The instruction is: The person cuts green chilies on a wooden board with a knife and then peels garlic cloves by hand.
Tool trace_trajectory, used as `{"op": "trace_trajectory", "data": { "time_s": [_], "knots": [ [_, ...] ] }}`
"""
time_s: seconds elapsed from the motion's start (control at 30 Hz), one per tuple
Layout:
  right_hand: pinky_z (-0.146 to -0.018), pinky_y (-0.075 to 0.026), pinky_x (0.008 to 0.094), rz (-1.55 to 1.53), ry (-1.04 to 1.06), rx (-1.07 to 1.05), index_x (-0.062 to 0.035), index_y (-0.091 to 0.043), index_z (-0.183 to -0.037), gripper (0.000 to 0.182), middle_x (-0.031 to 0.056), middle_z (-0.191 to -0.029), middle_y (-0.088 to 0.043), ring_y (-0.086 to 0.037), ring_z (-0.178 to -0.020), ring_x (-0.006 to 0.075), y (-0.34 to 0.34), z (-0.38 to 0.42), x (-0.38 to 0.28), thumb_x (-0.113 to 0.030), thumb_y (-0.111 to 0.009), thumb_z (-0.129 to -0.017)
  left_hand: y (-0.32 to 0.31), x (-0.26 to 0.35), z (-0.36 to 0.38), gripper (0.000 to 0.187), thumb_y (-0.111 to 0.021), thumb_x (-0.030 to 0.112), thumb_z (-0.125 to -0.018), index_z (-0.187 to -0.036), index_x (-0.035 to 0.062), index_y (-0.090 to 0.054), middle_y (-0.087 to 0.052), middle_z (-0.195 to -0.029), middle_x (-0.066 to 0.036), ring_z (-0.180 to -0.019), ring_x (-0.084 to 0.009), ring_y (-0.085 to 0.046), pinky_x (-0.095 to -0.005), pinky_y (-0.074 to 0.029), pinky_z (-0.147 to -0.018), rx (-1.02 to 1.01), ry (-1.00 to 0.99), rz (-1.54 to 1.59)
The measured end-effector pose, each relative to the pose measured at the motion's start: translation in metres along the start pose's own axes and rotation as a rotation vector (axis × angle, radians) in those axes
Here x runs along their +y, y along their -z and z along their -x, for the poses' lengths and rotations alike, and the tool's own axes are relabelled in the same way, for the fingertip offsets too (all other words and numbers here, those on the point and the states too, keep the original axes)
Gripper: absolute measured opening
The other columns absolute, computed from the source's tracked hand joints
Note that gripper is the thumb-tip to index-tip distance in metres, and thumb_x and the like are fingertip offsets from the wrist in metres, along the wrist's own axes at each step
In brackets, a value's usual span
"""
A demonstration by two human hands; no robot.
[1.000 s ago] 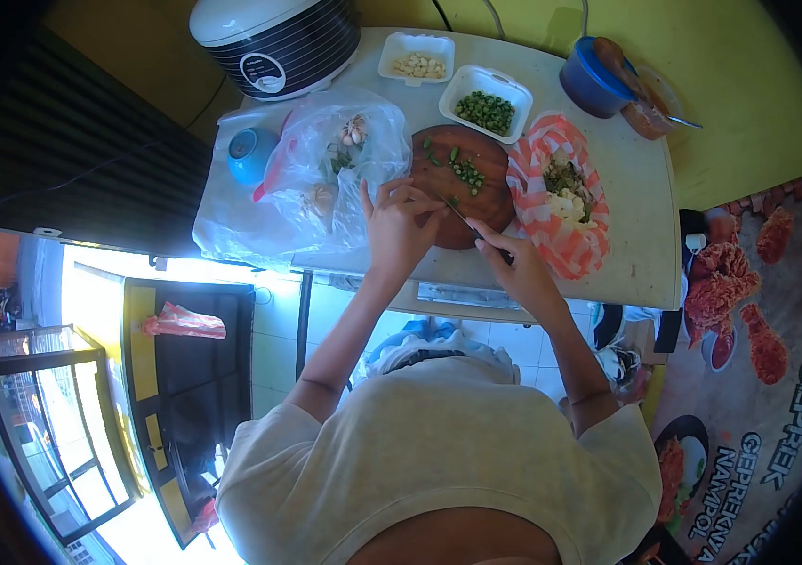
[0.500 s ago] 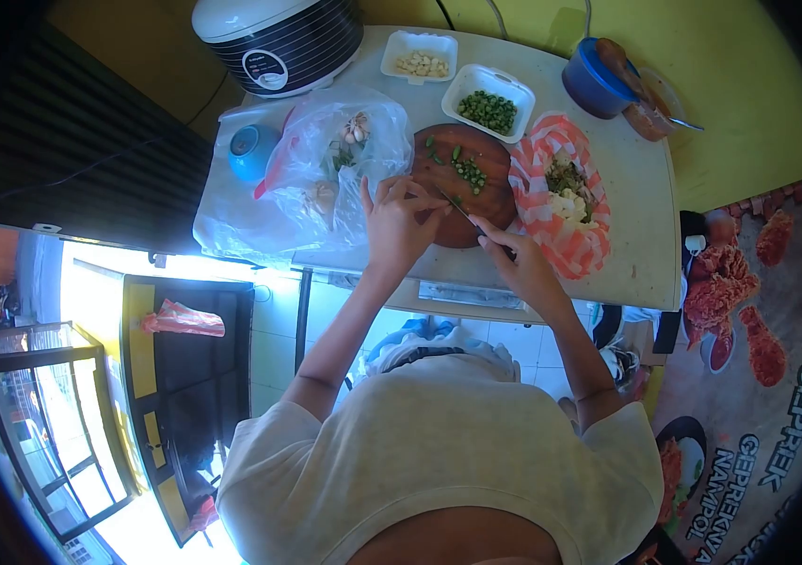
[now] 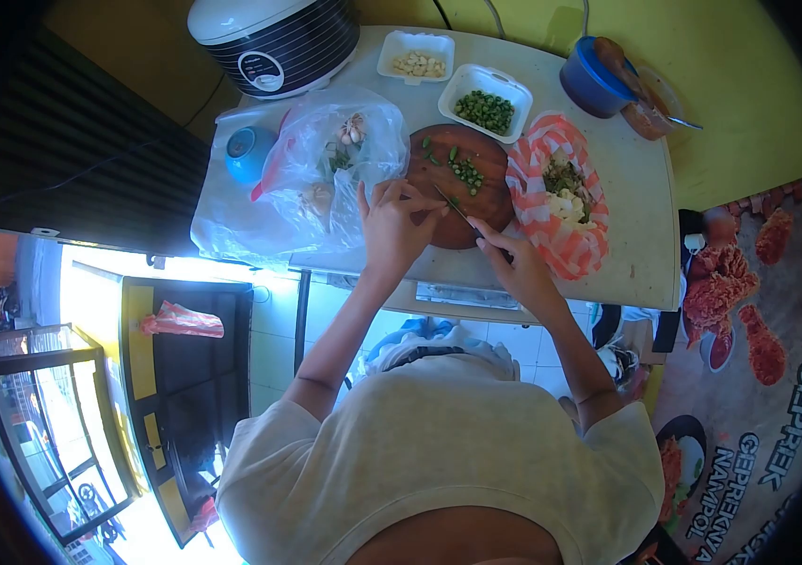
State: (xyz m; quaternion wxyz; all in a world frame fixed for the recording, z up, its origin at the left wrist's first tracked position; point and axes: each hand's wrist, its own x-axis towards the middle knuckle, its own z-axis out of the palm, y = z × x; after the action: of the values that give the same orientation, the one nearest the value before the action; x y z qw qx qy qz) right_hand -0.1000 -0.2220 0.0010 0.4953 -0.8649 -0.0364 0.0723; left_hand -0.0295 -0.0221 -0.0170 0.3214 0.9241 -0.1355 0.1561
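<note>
A small knife (image 3: 453, 204) is gripped by its handle in my right hand (image 3: 512, 256), the blade slanting over the near half of a round wooden board (image 3: 486, 209). My left hand (image 3: 396, 226) is closed in a pinch at the blade, holding a thin green vegetable (image 3: 456, 200) mostly hidden by its fingertips. Chopped green pieces (image 3: 466, 175) lie in a small heap beyond the knife, with a few longer green bits (image 3: 432, 151) farther back on the board.
White foam boxes hold chopped greens (image 3: 485, 111) and peeled garlic (image 3: 419, 65). Left of the board lies a clear plastic bag (image 3: 302, 141) with garlic bulbs; right, a red-striped bag (image 3: 578, 250) with scraps. A rice cooker (image 3: 279, 47), blue cup (image 3: 248, 153) and blue tub (image 3: 597, 80) stand around.
The view has shifted slightly, moving the table things a little left. Both hands stay in nearly the same place at the board.
</note>
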Motion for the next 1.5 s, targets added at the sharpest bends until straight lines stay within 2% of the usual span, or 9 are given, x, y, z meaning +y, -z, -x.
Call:
{"op": "trace_trajectory", "data": {
  "time_s": [0.17, 0.23, 0.37, 0.67, 0.83, 0.93, 1.07, 1.37, 1.5],
  "knots": [
    [-0.056, -0.033, 0.0243, -0.021, 0.007, -0.01, -0.0157, -0.059, -0.135, 0.036, -0.0022, -0.064, -0.035, -0.032, -0.061, 0.0057, 0.002, -0.004, 0.003, -0.02, -0.056, -0.1, 0.002, 0.003, 0.001, 0.01, -0.078, 0.028, -0.075, -0.083, 0.0237, -0.08, -0.064, -0.094, 0.001, -0.112, -0.0228, -0.055, -0.0593, -0.021, -0.114, -0.001, -0.004, -0.009],
    [-0.052, -0.035, 0.0278, -0.031, 0.07, 0.012, -0.0175, -0.057, -0.137, 0.039, 0.0045, -0.058, -0.034, -0.033, -0.054, 0.0092, 0.001, -0.007, 0.007, -0.018, -0.057, -0.098, 0.003, 0.004, 0.003, 0.01, -0.078, 0.028, -0.075, -0.083, 0.0235, -0.08, -0.064, -0.095, 0.001, -0.112, -0.0226, -0.055, -0.0594, -0.021, -0.114, 0.006, -0.014, -0.02],
    [-0.054, -0.036, 0.0265, -0.03, 0.032, 0.016, -0.0166, -0.057, -0.137, 0.039, 0.0025, -0.058, -0.035, -0.033, -0.056, 0.008, 0.001, -0.007, 0.007, -0.02, -0.057, -0.099, 0.006, 0.002, 0.012, 0.011, -0.078, 0.028, -0.075, -0.084, 0.0232, -0.08, -0.064, -0.095, 0.002, -0.112, -0.0219, -0.055, -0.0601, -0.02, -0.114, 0.002, -0.033, -0.058],
    [-0.058, -0.036, 0.0244, -0.241, 0.051, -0.024, -0.0116, -0.053, -0.14, 0.041, 0.001, -0.07, -0.047, -0.033, -0.062, 0.0058, -0.005, 0.012, 0.004, -0.022, -0.055, -0.101, 0.002, 0.005, 0.009, 0.011, -0.079, 0.03, -0.075, -0.082, 0.0229, -0.079, -0.064, -0.096, 0.003, -0.111, -0.0219, -0.055, -0.0616, -0.018, -0.114, 0.057, 0.001, -0.103],
    [-0.057, -0.034, 0.0232, -0.204, 0.222, 0.062, -0.0114, -0.052, -0.141, 0.041, 0.0004, -0.071, -0.049, -0.031, -0.061, 0.0059, -0.016, 0.01, 0.016, -0.022, -0.054, -0.101, 0.002, 0.005, 0.009, 0.01, -0.079, 0.031, -0.075, -0.081, 0.0229, -0.079, -0.064, -0.096, 0.004, -0.112, -0.0218, -0.055, -0.0621, -0.017, -0.114, 0.065, 0.012, -0.092],
    [-0.056, -0.035, 0.0238, -0.192, 0.027, -0.038, -0.0115, -0.052, -0.141, 0.041, 0.0013, -0.072, -0.05, -0.032, -0.06, 0.0063, -0.005, 0.015, 0.001, -0.021, -0.054, -0.101, 0.001, 0.004, 0.011, 0.009, -0.079, 0.031, -0.075, -0.08, 0.023, -0.079, -0.064, -0.096, 0.005, -0.112, -0.0218, -0.055, -0.0621, -0.016, -0.115, 0.082, 0.007, -0.077],
    [-0.056, -0.035, 0.0239, -0.179, 0.103, -0.008, -0.0118, -0.052, -0.141, 0.041, 0.0026, -0.072, -0.051, -0.032, -0.059, 0.0064, -0.007, 0.015, 0.003, -0.021, -0.054, -0.101, 0.001, 0.005, 0.012, 0.007, -0.079, 0.029, -0.075, -0.08, 0.0238, -0.079, -0.065, -0.096, 0.006, -0.112, -0.0217, -0.055, -0.062, -0.016, -0.115, 0.093, 0.015, -0.069],
    [-0.055, -0.037, 0.0255, -0.116, 0.028, -0.032, -0.0149, -0.052, -0.141, 0.041, 0.0048, -0.065, -0.047, -0.035, -0.058, 0.0082, -0.006, 0.018, -0.004, -0.017, -0.055, -0.1, 0.002, 0.005, 0.013, 0.007, -0.08, 0.027, -0.073, -0.079, 0.0245, -0.079, -0.062, -0.096, 0.004, -0.112, -0.0215, -0.054, -0.0616, -0.017, -0.114, 0.105, 0.023, -0.045],
    [-0.057, -0.04, 0.0274, -0.045, 0.07, 0.01, -0.0136, -0.053, -0.14, 0.041, 0.0114, -0.072, -0.057, -0.039, -0.055, 0.0132, -0.015, 0.013, 0.002, -0.014, -0.056, -0.099, 0.005, 0.007, 0.011, 0.008, -0.081, 0.027, -0.071, -0.078, 0.0248, -0.079, -0.06, -0.096, 0.004, -0.11, -0.0218, -0.054, -0.0613, -0.02, -0.114, 0.11, 0.016, -0.036]
  ]
}}
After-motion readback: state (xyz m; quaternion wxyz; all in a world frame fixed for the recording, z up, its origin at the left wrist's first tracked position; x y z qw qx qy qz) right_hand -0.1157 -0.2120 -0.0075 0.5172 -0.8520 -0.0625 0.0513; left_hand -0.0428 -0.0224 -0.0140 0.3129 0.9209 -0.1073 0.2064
